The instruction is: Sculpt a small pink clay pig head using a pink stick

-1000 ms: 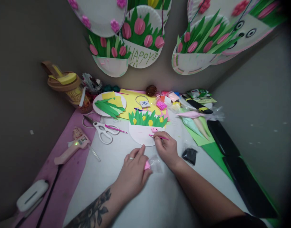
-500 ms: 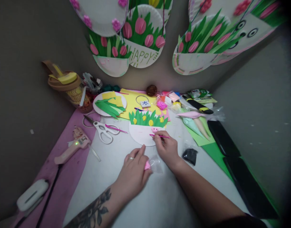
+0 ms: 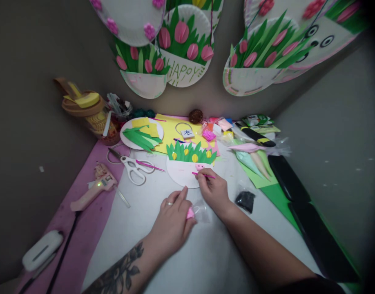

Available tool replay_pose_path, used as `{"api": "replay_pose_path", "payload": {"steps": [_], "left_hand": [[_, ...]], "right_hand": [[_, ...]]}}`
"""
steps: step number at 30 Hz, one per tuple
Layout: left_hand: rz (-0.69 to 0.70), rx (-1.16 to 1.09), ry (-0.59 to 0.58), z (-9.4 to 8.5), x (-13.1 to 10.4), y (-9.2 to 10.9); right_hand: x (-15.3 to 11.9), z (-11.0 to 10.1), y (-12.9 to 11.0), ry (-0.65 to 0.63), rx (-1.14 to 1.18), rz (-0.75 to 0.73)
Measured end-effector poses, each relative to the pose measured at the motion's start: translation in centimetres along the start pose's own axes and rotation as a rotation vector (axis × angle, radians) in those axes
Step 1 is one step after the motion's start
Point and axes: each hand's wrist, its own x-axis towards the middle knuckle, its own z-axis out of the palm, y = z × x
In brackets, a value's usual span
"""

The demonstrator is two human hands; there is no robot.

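A white-covered table (image 3: 212,261) is being enclosed by grey walls (image 3: 28,134) hung with decorated plates (image 3: 187,75); near its middle, a flowered plate (image 3: 181,173) is being touched at its near rim by the left hand (image 3: 172,220); whether a clear packet (image 3: 202,213) of pink material is being gripped by those fingers cannot be told; over the plate, a pink stick (image 3: 210,176) is being clamped in the fingers of the right hand (image 3: 214,188); black material is being held in a bag (image 3: 245,201), pastel filling in cone-shaped bags (image 3: 247,161).

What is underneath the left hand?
A pink lump, apparently inside a clear bag, shows between thumb and fingers of the left hand, over the white table covering. Whatever the palm covers cannot be seen.
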Motion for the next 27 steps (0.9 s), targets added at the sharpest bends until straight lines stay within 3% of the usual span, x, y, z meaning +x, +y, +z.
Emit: {"api": "replay_pose_path", "payload": {"steps": [27], "left_hand": [[-0.003, 0.001, -0.001, -0.03, 0.08, 0.01]], "right_hand": [[0.10, -0.15, -0.18, -0.011, 0.002, 0.004]]}}
